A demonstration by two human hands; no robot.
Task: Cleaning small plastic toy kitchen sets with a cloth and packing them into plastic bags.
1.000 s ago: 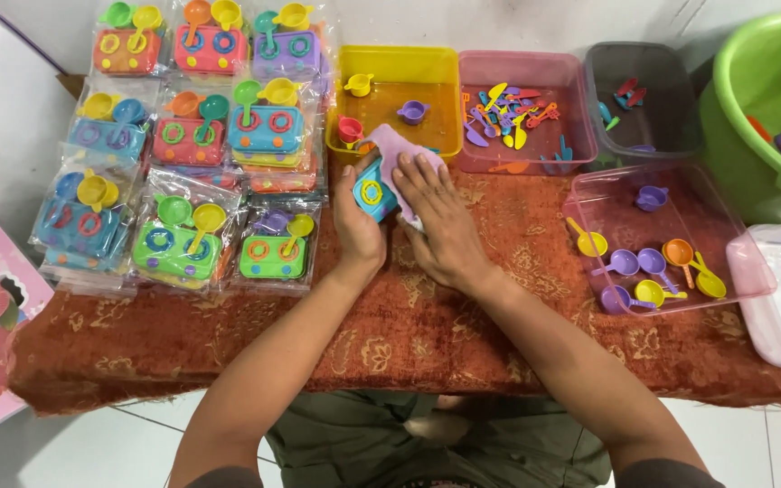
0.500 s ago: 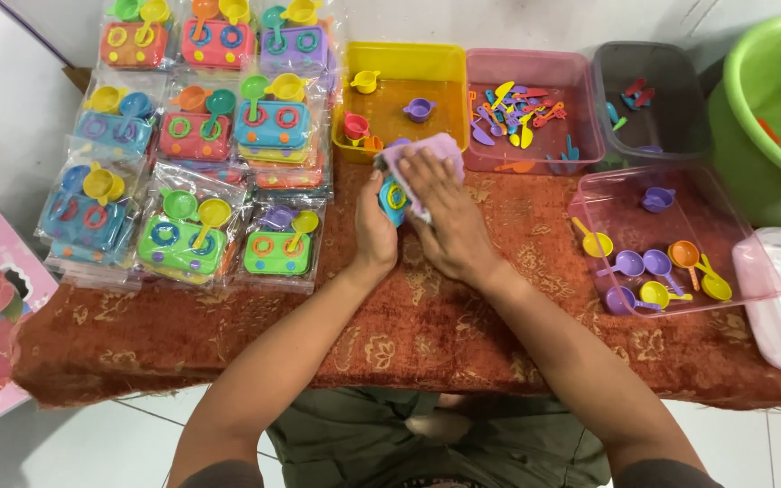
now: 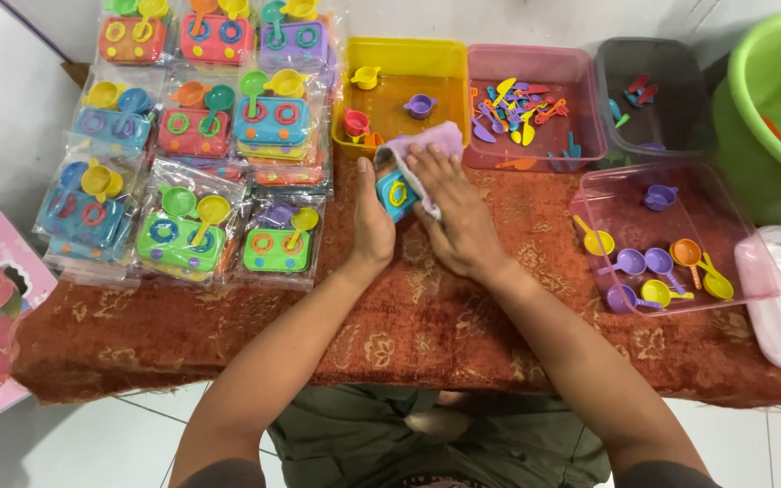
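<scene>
Currently the left hand [image 3: 371, 226] grips a small blue toy stove [image 3: 396, 194], fingers curled shut around its left edge, thumb up along the side. Right hand [image 3: 451, 217] lies flat, fingers extended and closed together, pressing a lilac cloth [image 3: 422, 149] onto the stove's top and right side. Stove sits between both palms, just below the yellow tray [image 3: 399, 56], above the red patterned tablecloth [image 3: 427, 325]. Judgement: stove is light, rigid moulded plastic, probably slick, so best held by its short edges; cloth is soft and limp, will bunch under fingertips. Bagged toy stove sets [image 3: 174, 239] lie left of the left-hand fingers.
</scene>
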